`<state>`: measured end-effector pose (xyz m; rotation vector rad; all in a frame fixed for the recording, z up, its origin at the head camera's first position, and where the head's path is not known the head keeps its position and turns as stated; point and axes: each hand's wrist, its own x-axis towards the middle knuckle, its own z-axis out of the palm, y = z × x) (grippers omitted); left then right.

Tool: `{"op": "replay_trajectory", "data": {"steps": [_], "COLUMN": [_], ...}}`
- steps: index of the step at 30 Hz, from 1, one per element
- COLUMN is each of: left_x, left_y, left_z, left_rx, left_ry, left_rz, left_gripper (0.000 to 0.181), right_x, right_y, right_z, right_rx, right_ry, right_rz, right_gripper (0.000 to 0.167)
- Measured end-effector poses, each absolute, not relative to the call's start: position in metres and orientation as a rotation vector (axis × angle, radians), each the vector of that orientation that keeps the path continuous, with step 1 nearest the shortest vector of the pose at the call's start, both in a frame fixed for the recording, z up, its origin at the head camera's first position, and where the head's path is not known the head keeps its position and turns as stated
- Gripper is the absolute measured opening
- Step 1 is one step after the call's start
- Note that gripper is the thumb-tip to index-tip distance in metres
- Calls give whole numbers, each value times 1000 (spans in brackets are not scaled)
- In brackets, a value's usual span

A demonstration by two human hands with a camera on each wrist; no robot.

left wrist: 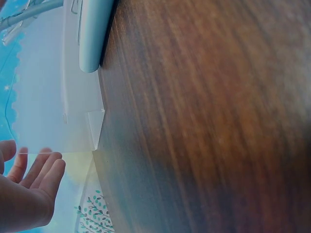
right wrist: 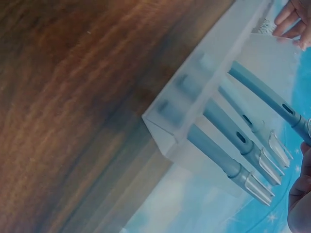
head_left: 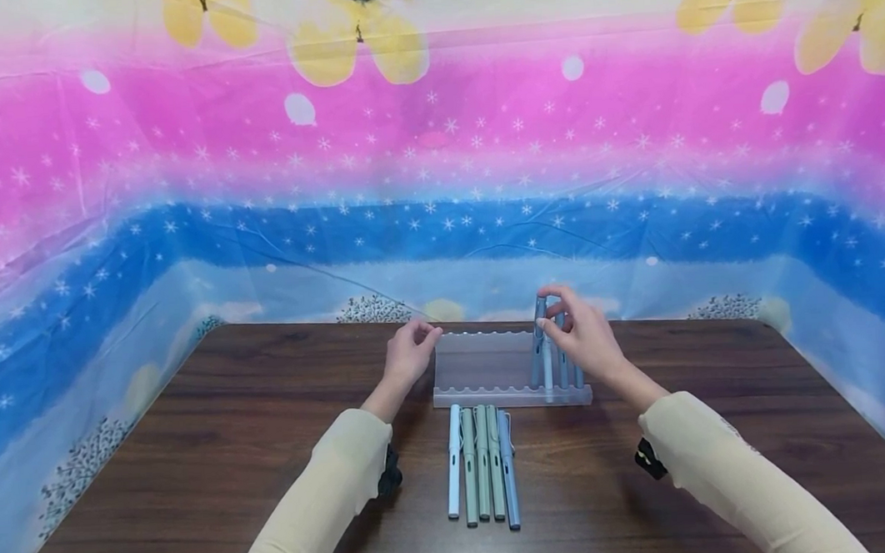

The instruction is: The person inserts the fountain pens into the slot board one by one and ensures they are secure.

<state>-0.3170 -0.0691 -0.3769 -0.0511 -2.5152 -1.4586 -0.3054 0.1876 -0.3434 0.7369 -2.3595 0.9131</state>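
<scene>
Near the far edge of the dark wood table (head_left: pixel 269 402) we see a clear rack (head_left: pixel 484 362) w/ scalloped edges. At its L end, the person's L hand (head_left: pixel 407 353) pinches the upper corner btwn thumb & fingertips. Toward the rack's R part, the R hand (head_left: pixel 579 336) has its thumb & bent fingers closed on the upper part of a blue-grey pen (head_left: pixel 539 342), which leans slightly; its lower end is behind the rack's front lip, tho we can't tell if it's fully seated. Just beside it, toward the R end, we count 3 more pens standing in the rack: a pale pen (right wrist: pixel 235 104), then a grey-blue pen (right wrist: pixel 226 127), then an end pen (right wrist: pixel 213 149) of similar colour, all w/ metal clips up top. In front of the rack, 5 pens lie side by side on the table; L to R we get 1 whitish pen (head_left: pixel 454 468), 3 sage-green pens (head_left: pixel 483 466) & 1 blue pen (head_left: pixel 509 473). Behind, we see a pink-&-blue backdrop (head_left: pixel 440 226) w/ snowflakes.
</scene>
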Motion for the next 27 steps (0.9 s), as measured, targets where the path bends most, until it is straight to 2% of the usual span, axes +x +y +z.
{"op": "replay_trajectory", "data": {"steps": [22,27], "left_x": [-316,-317], "left_y": [-69,-69], "left_z": [-377,-377], "left_rx": [-57,-52], "left_ry": [-2505,-2506], "left_rz": [-1468,-1470], "left_gripper": [17,18], "right_x": [-307,-309], "right_y": [188,187], "right_z": [-350,-351], "right_rx": [676,691], "right_ry": [-2557,-2526], "right_rz": [1042,943], "right_gripper": [31,33]}}
